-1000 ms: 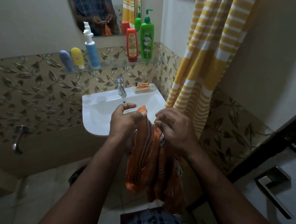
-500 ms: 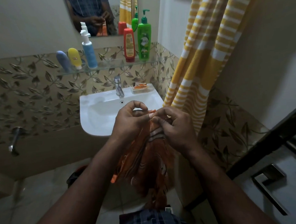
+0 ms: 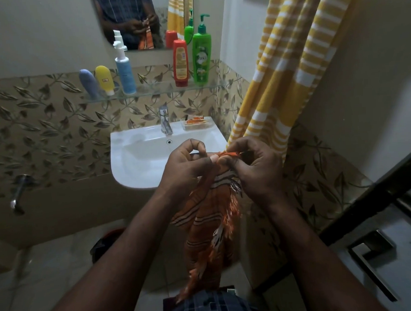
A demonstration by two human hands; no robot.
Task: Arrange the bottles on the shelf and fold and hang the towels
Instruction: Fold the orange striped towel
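Pinching the top edge of the orange striped cotton towel (image 3: 210, 217) with left hand (image 3: 188, 167) and right hand (image 3: 254, 166), probably lining up corners; rest dangles below the grip

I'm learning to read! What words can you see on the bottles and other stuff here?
"Vatika", partly legible, on the green pump bottle.
Red bottle: it has a yellow label, but the print is too small to read.
Yellow tube: it has a small label, too blurred to read.
Light blue pump bottle and blue-grey tube: no readable words.
Orange towel: stripes only, no words.
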